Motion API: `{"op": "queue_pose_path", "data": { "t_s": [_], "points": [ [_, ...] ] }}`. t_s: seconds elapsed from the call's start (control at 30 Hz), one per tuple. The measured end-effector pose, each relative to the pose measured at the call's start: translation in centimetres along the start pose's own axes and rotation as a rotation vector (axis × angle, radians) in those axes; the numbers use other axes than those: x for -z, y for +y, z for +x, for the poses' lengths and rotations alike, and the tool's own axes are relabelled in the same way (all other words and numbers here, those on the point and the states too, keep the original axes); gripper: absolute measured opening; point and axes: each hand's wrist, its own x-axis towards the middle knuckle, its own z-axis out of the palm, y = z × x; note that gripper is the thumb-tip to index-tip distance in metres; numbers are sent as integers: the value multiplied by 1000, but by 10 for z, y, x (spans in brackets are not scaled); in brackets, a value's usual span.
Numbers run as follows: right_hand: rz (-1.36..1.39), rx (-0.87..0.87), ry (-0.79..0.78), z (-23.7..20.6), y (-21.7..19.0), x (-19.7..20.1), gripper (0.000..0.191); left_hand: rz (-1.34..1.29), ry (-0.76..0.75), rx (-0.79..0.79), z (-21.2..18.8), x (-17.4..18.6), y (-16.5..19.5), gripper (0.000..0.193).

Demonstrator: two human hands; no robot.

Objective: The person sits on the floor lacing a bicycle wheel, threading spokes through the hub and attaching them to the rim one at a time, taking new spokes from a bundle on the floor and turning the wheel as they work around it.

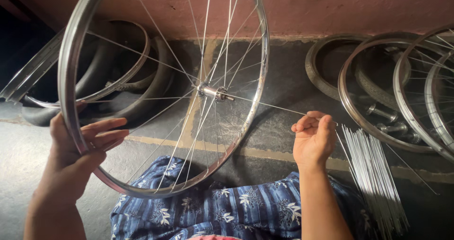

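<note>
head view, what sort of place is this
Probably a bicycle wheel workshop, worked on the floor: a half-laced silver metal wheel rim, a bundle of loose steel spokes on the dark concrete floor, and bare rims stacked nearby.

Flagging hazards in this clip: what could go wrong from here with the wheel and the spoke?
The left hand alone steadies the upright wheel rim, so it might tip or roll. The right hand pinches one thin spoke leading from the hub; it could bend or slip free.
</note>
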Motion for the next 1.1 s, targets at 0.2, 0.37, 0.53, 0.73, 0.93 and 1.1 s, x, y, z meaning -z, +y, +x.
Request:
{"op": "queue_pose_path", "data": {
  "t_s": [0.2,0.37,0.53,0.73,0.93,1.1],
  "points": [
    [-4,22,-7,-1,4,0,44,-42,-42,-35,-6,0,-4,99],
    [-52,38,29,-1,5,-2,42,-82,-51,-40,-9,-1,-5,97],
    [-34,114,112,0,-4,2,42,-77,-24,-22,-8,-4,-1,98],
    [-91,109,131,-2,-10,0,42,-50,9,4,-9,-13,7,97],
    [-105,105,127,-2,-11,-3,44,-20,22,23,-10,-20,15,95],
    [-74,95,136,-2,-8,-1,42,-40,25,23,-10,-21,16,97]
  ]
}}
